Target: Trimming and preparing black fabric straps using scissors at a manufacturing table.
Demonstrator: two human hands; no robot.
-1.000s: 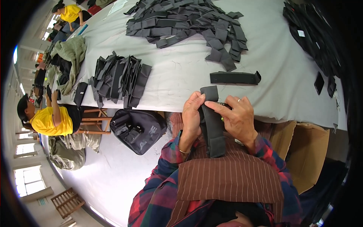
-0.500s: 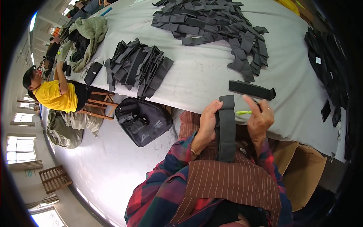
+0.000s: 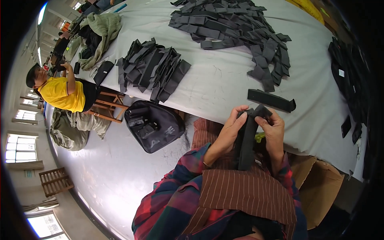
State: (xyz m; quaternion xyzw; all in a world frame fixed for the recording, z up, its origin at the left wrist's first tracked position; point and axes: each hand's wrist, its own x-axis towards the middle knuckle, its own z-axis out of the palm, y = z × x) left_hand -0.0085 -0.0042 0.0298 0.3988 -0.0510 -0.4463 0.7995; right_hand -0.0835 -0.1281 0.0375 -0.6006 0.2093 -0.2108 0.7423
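Observation:
A dark grey fabric strip (image 3: pixel 246 148) hangs upright in front of my apron, its top end bent over between both hands. My left hand (image 3: pixel 227 136) pinches the strip's upper end from the left, thumb on top. My right hand (image 3: pixel 275 130) is closed on the bent top end from the right. Under its fingers a small bright yellow-green piece (image 3: pixel 260 137) shows; the rest of it is hidden, so its kind is unclear. On the table edge just beyond my hands lies another dark strip (image 3: pixel 271 100), folded lengthwise with one end turned up.
A stack of dark strips (image 3: pixel 154 72) and a larger heap (image 3: pixel 236 24) lie on the white-covered table (image 3: pixel 216 80). Black garments (image 3: pixel 348 76) hang at the right. Below are an open cardboard box (image 3: pixel 316 188) and a black bag (image 3: pixel 154 130). A person in yellow (image 3: pixel 62 94) sits left.
My right hand has come left and down onto the strip's top, which is now bent over. Before, it was raised apart with the yellow-green piece showing. The view has shifted slightly.

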